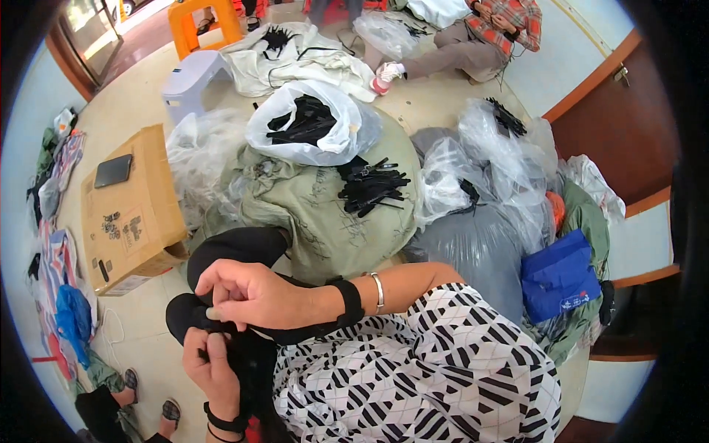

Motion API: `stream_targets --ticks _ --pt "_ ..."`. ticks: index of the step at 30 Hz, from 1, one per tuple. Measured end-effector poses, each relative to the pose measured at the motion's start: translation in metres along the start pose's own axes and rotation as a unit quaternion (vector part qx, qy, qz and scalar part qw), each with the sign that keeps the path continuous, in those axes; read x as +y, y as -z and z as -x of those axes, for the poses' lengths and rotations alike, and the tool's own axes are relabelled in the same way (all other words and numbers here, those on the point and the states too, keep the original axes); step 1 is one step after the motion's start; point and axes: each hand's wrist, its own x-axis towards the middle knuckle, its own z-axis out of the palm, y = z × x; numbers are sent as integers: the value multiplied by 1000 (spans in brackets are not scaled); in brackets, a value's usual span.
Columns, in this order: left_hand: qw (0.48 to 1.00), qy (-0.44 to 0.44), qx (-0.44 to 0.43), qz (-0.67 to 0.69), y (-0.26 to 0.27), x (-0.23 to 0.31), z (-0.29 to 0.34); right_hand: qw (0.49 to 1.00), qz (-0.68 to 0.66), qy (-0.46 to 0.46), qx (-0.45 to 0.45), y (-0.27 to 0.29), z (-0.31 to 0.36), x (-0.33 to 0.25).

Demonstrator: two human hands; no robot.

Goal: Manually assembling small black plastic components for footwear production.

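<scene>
Close together over my dark trousers, both my hands are pinched. My right hand [247,295] crosses in from the right, a black band and a silver bracelet on its wrist, thumb and forefinger pressed together. Just below it is my left hand [210,362], its thumb bent against the forefinger. Whatever lies between the fingertips is small, dark and lost against the black cloth. Beyond my knees, a pile of black straps [373,188] rests on a bulging olive-green sack [325,214]. Behind it stands an open white plastic bag [317,153] full of similar black pieces.
At left, a cardboard box [140,214] carries a dark flat case [113,171]. A pale stool [193,81] and an orange stool [203,26] stand farther back. Grey plastic sacks [473,247] and a blue bag [561,277] crowd the right. A person in plaid [509,22] sits beyond.
</scene>
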Motion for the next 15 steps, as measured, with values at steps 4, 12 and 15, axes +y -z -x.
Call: stream_targets --ticks 4,12,15 --pt "988 70 0 135 -8 1 -6 981 177 29 -69 3 8 15" --pt "922 119 146 338 -24 30 -15 979 161 107 -67 -14 15 36" --pt "911 117 154 364 -33 20 -18 981 24 -158 -113 -9 16 32"
